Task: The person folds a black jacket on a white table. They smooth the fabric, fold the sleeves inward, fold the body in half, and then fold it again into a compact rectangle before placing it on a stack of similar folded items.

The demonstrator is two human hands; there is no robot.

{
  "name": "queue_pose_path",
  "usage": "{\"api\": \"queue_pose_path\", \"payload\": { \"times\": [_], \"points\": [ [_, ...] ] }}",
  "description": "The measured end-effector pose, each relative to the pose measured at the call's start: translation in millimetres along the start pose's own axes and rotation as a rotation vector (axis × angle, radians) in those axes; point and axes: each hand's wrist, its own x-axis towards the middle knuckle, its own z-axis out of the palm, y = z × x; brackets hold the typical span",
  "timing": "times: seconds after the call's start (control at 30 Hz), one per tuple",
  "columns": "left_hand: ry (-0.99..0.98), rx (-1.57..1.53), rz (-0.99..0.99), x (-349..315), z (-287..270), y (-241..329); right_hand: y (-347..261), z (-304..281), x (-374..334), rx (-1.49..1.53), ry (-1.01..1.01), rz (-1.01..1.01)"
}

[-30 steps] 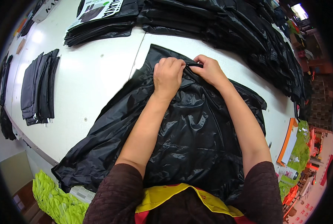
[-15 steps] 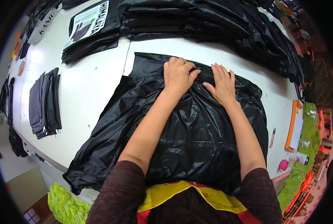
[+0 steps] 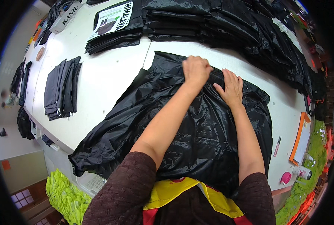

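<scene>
A shiny black garment [image 3: 197,138] lies spread and wrinkled across the white table, its gathered upper band on the far side. Over that band my left hand [image 3: 197,70] is closed, with the fingers curled in and slightly blurred. Whatever it may grip is hidden. Just to its right, my right hand [image 3: 231,89] rests on the garment with its fingers stretched out and the thumb apart, holding nothing.
Tall stacks of folded black garments [image 3: 174,22] line the far side, one topped by a printed sheet [image 3: 112,20]. Grey garments [image 3: 63,88] lie at left. A pink-handled tool [image 3: 277,146], an orange-edged board [image 3: 298,138], a pink round object [image 3: 286,177] and a bottle [image 3: 302,172] are at right.
My left hand has curled its fingers more, and its thumb no longer stretches toward the right hand. My right hand stays flat on the garment. The whole view has shifted.
</scene>
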Motion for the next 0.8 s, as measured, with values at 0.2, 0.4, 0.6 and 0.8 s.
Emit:
{"api": "queue_pose_path", "payload": {
  "times": [0.2, 0.4, 0.6, 0.8],
  "points": [
    [0.16, 0.077, -0.34, 8, -75, -120, 1, -1, 2, -0.012, -0.049, 0.021],
    [-0.433, 0.393, -0.458, -30, -144, -133, 24, -19, -12, 0.18, 0.037, -0.046],
    [-0.018, 0.144, -0.215, -88, -124, -128, 164, -111, -140, 0.062, 0.275, 0.512],
    [0.135, -0.026, -0.316, -104, -107, -141, 249, -139, -322, -0.288, -0.151, 1.08]
  ]
}}
